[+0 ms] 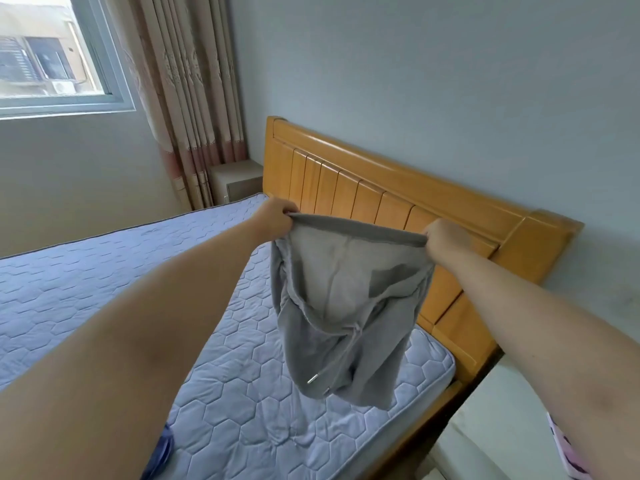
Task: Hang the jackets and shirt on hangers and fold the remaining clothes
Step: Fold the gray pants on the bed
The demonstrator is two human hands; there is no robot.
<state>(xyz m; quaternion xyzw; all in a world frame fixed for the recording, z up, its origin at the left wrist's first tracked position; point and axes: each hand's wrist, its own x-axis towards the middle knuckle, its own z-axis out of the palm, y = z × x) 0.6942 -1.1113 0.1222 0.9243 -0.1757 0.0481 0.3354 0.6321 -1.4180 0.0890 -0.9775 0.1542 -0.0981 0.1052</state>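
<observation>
- Bed: wooden headboard (346, 188) against the wall, with a blue quilted mattress (86, 289).
- Dark blue cloth (165, 451) lies on the mattress near its front edge, mostly hidden.

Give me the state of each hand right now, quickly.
Left hand: closed, gripping one end of the grey garment by its top edge.
Right hand: closed, gripping the other end.

No text, label, brand, number or sign can be read from here. Grey shorts (346, 306): plain fabric, no legible tag or print. Quilted mattress (104, 289) and wooden headboard (381, 188): no lettering that can be made out.
</observation>
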